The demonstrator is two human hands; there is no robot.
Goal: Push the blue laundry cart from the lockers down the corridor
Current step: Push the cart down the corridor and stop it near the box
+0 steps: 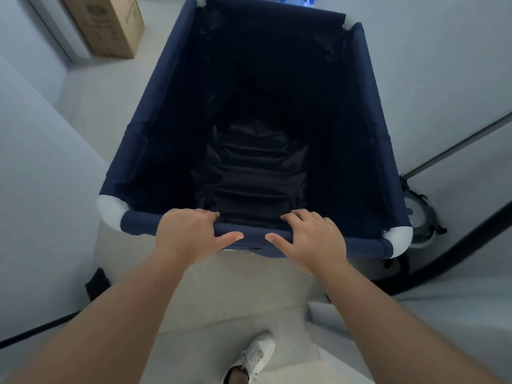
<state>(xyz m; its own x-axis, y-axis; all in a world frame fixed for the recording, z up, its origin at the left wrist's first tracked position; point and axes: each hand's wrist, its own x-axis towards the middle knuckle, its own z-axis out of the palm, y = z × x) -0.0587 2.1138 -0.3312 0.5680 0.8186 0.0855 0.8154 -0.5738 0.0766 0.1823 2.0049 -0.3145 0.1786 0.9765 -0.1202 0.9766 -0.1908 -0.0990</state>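
The blue laundry cart [155, 112] fills the middle of the head view, a deep navy fabric bin with white corner joints. Dark crumpled cloth [255, 173] lies at its bottom. My left hand [188, 234] is wrapped over the near rim bar, left of centre, thumb under the bar. My right hand [310, 239] grips the same bar right of centre, fingers over the top. Both arms are stretched forward.
A brown cardboard box [110, 23] stands against the wall at the far left. A grey wall [33, 167] runs close along the left. On the right are a round grey device [421, 220], a dark hose [457, 245] and a metal rail [457, 145]. My white shoe [255, 356] is below.
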